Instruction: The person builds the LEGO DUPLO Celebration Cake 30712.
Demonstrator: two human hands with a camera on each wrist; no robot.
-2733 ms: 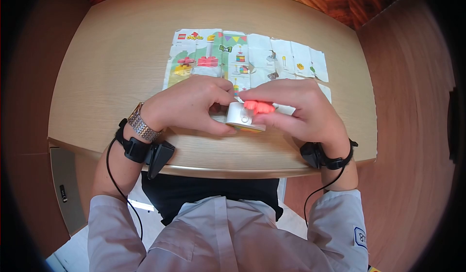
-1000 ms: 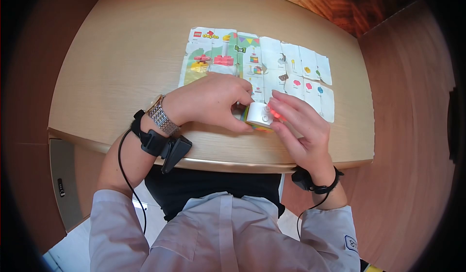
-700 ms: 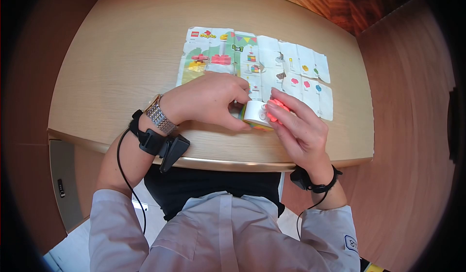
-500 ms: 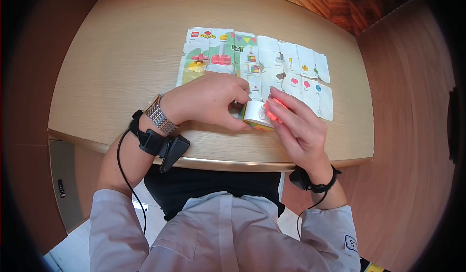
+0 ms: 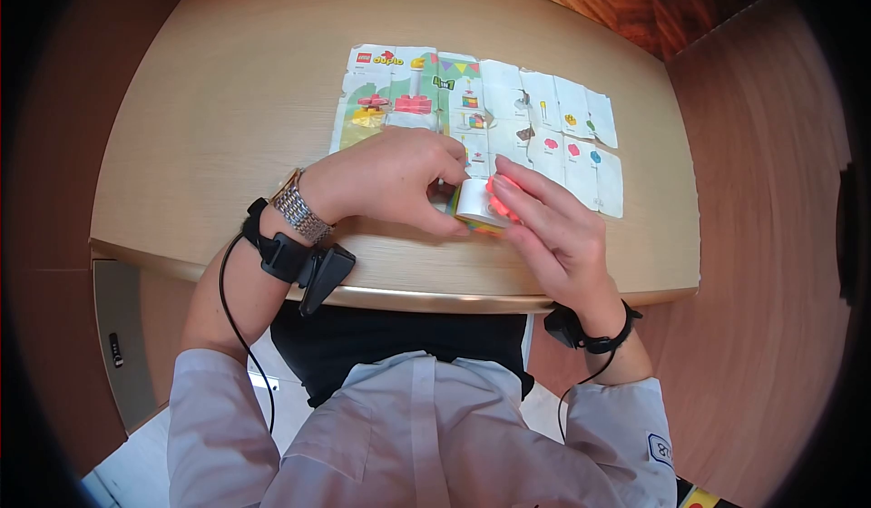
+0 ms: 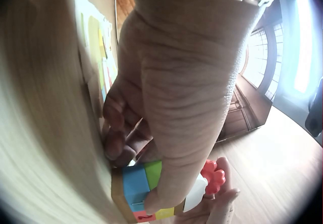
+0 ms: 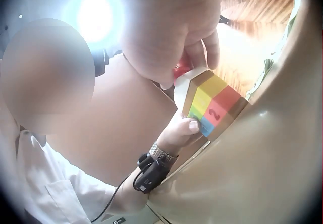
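Observation:
My left hand (image 5: 399, 180) grips a toy cake block from its left side, thumb on the near face and fingers behind. The block has a white rounded top (image 5: 474, 201) and, in the left wrist view, sides in blue, green, yellow and red squares (image 6: 135, 183). A numeral 2 shows on a red square (image 7: 222, 109) in the right wrist view. From the right, my right hand (image 5: 564, 231) pinches a red flower-shaped toy brick (image 5: 502, 197) between thumb and fingers, right at the white top. Its fingers partly hide the brick.
An unfolded Duplo instruction sheet (image 5: 408, 82), creased and printed with models and bricks, lies behind the hands. The wooden table's front edge (image 5: 435, 302) is close to the forearms. Wrist cameras (image 5: 564, 327) with cables sit on both wrists.
My right hand has turned from lying over the block to standing at its right side, still pinching the red brick. The brick has shifted slightly left over the white top lately.

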